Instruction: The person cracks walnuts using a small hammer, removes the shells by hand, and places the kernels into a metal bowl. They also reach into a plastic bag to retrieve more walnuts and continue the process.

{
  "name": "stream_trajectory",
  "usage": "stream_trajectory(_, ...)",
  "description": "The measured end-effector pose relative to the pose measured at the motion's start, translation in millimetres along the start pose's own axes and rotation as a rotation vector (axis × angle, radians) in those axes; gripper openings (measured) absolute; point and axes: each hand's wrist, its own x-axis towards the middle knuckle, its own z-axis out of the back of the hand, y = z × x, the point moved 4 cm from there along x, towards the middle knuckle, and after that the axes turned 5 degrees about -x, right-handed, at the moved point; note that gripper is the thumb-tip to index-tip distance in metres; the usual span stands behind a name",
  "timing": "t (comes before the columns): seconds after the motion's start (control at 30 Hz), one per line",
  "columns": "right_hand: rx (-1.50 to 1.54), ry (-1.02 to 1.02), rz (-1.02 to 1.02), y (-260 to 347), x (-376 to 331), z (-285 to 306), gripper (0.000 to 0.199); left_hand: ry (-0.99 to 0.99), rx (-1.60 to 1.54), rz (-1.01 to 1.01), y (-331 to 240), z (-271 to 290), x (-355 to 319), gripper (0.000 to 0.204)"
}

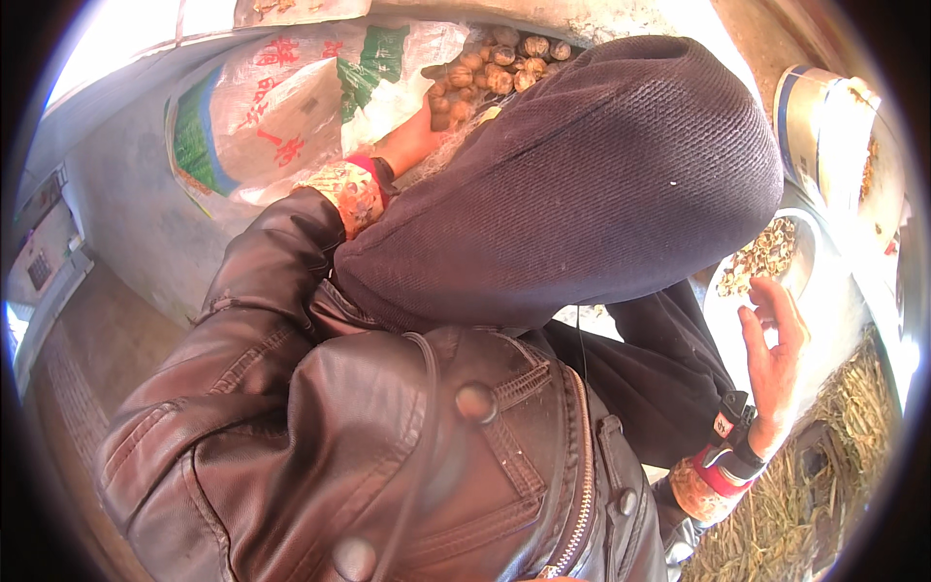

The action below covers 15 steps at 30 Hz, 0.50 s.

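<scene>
Round brown walnuts (501, 55), upper centre — I judge the step as picking: left hand (417, 138) at their edge, hold unclear; right hand (778, 354) loosely open, seemingly empty — next needs a secure grasp.

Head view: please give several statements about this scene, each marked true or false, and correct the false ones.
1. The bare left hand is beside the round brown walnuts. True.
2. The bare right hand grips the sack. False: its thumb and fingers stand apart, with nothing visible between.
3. The white plastic-looking sack has green bands. True.
4. Yellowish dry straw lies at upper left. False: it lies at lower right.
</scene>
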Motion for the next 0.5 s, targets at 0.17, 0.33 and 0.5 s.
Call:
stream_trajectory(0.17, -0.083, 0.030, -0.006, 2.0, 1.6, 1.1, 0.029, -0.104, -0.419, 0.108, -2.5, -8.9, 42.0, 0.078)
stream_trajectory(0.33, -0.044, 0.036, 0.009, 5.7, 4.7, 1.2, 0.029, 0.093, -1.019, 0.412, -7.6, -11.4, 40.8, 0.083)
stream_trajectory(0.5, -0.039, 0.044, 0.029, 6.4, 5.1, 0.8, 0.029, 0.098, -0.932, 0.416, -16.7, -10.5, 46.9, 0.070)
